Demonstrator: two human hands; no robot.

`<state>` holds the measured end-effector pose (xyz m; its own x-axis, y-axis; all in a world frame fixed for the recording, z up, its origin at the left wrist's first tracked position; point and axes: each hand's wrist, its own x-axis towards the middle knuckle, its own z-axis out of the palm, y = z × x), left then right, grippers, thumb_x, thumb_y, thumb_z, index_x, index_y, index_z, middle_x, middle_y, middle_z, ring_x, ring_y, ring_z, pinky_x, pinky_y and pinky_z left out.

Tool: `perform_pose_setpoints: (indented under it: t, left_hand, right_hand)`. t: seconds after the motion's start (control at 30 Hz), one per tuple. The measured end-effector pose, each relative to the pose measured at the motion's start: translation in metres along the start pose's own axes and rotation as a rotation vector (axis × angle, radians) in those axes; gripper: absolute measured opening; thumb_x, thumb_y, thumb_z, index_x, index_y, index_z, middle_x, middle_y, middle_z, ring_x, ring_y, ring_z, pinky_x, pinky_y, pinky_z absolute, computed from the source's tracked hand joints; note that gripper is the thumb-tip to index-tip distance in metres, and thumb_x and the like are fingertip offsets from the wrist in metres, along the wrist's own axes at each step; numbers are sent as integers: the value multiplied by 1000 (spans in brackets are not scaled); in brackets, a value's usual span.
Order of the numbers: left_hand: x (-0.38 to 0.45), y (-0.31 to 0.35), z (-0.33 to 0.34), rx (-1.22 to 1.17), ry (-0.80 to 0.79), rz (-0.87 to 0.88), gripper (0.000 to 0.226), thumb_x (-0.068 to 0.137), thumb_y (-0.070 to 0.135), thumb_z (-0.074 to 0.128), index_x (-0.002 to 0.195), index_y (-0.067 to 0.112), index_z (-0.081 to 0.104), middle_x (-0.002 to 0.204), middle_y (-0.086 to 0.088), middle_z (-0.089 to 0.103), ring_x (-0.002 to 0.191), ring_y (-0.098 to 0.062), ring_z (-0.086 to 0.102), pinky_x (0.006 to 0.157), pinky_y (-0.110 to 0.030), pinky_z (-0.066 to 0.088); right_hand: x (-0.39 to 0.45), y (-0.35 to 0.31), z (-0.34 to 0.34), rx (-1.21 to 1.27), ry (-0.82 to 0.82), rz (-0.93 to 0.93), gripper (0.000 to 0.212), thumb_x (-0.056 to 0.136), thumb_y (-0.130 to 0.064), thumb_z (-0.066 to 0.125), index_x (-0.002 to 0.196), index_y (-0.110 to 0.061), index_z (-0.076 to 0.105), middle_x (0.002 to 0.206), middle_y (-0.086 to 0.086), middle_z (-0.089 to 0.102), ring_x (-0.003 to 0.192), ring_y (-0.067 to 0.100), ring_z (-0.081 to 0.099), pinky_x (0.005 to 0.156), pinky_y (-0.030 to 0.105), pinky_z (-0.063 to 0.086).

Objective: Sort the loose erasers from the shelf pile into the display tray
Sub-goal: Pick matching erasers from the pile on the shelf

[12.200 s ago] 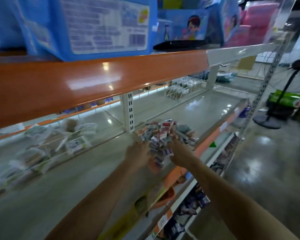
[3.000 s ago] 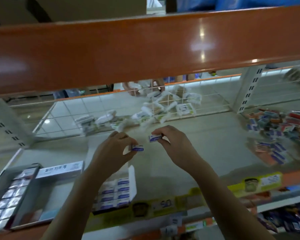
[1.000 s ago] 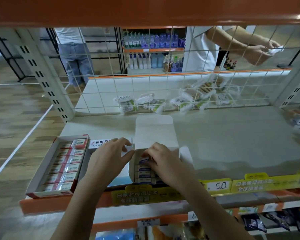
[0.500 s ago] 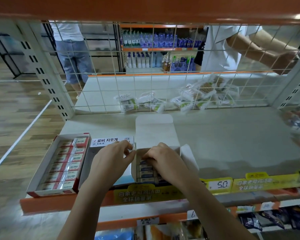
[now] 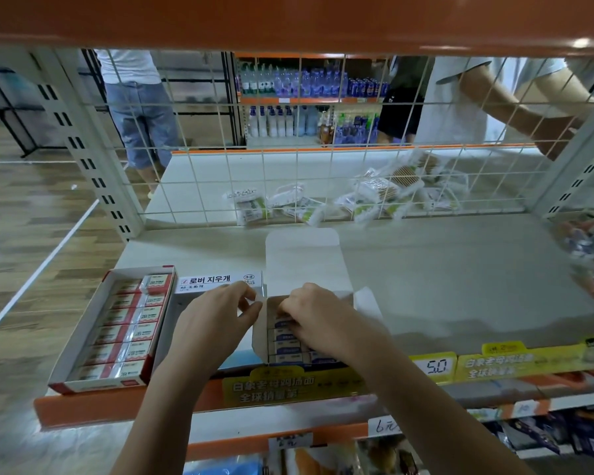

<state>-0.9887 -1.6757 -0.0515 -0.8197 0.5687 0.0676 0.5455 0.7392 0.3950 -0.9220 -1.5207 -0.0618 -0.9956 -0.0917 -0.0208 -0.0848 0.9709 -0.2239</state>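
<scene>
The display tray, a white card box with its lid folded back, stands at the shelf's front edge. Rows of blue-labelled erasers lie inside it. My right hand reaches into the tray from above, its fingers curled on an eraser at the top row. My left hand sits at the tray's left wall, thumb and fingers pinching its upper corner. The loose eraser pile is a blur at the far right of the shelf.
A red box of red-labelled erasers and a white box with a printed label stand left of the tray. Plastic packs lie behind the wire grid. People stand beyond it. An orange beam hangs overhead.
Both hands carried an eraser from mid-shelf down to the tray. Over the last second they stay at the tray, the right hand's fingers working among the erasers.
</scene>
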Motion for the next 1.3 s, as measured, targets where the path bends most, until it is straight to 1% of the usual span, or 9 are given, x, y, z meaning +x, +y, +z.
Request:
perform_pose_setpoints:
  t: [0.33, 0.5, 0.7, 0.8, 0.9, 1.0, 1.1, 1.2, 1.3]
  left_hand:
    - [1, 0, 1, 3, -10, -7, 24, 94, 38, 48, 111, 25, 58, 100, 11, 64, 85, -8, 57, 74, -26, 51]
    - [1, 1, 1, 5, -6, 1, 22, 94, 38, 48, 108, 25, 58, 98, 11, 64, 83, -8, 56, 72, -25, 49]
    - [2, 0, 1, 25, -32, 15, 22, 94, 39, 48, 108, 25, 57, 100, 11, 64, 81, -6, 53, 67, -20, 43]
    - [7, -1, -4, 49, -54, 16, 21, 93, 42, 48, 102, 28, 60, 98, 13, 65, 81, -7, 55, 69, -24, 47]
    - [20, 4, -19, 134, -26, 37, 23, 93, 44, 47, 100, 28, 62, 97, 11, 65, 81, -9, 56, 64, -25, 45]
    - [42, 22, -29, 184, 9, 116, 25, 93, 45, 45, 103, 28, 61, 98, 10, 64, 85, -13, 59, 69, -28, 47]
    - [64, 52, -23, 252, 23, 278, 30, 93, 44, 45, 114, 27, 59, 110, 6, 63, 98, -16, 59, 81, -32, 49]
    - [84, 95, -7, 325, 7, 487, 38, 94, 46, 43, 126, 27, 51, 125, 4, 55, 113, -17, 52, 87, -31, 44]
    - [102, 147, 17, 372, -71, 691, 43, 94, 47, 41, 132, 26, 45, 130, 1, 50, 116, -20, 47, 90, -32, 41]
  right_hand:
    - [3, 4, 0, -4, -32, -12, 18, 92, -11, 48, 103, -8, 62, 104, 7, 61, 98, 21, 53, 89, 35, 44]
    - [4, -2, 2, -63, -39, -15, 13, 93, -13, 48, 101, -9, 58, 102, 8, 58, 96, 22, 52, 84, 34, 46]
    - [8, 2, 1, -101, -61, -35, 16, 93, -15, 48, 97, -11, 63, 99, 7, 59, 90, 21, 56, 79, 31, 47]
    - [8, 4, 4, -57, -71, -21, 19, 93, -18, 48, 101, -12, 65, 99, 5, 60, 90, 20, 57, 79, 31, 47]
    - [4, 7, -10, 17, -69, -28, 26, 96, -23, 47, 113, -13, 63, 104, 4, 61, 98, 19, 56, 85, 33, 46]
    - [-3, 18, -33, 70, 48, -14, 29, 96, -26, 48, 120, -17, 61, 115, 1, 61, 108, 15, 51, 92, 33, 43]
    - [-13, 46, -55, 12, 155, 95, 32, 96, -27, 49, 126, -20, 56, 127, -3, 56, 120, 13, 43, 100, 29, 38]
    - [-31, 87, -72, -67, 141, 248, 38, 93, -25, 53, 131, -21, 51, 136, -2, 48, 128, 16, 36, 105, 30, 32]
    - [-62, 134, -83, -133, 104, 401, 43, 92, -25, 56, 133, -20, 48, 139, 2, 45, 129, 21, 35, 107, 34, 33]
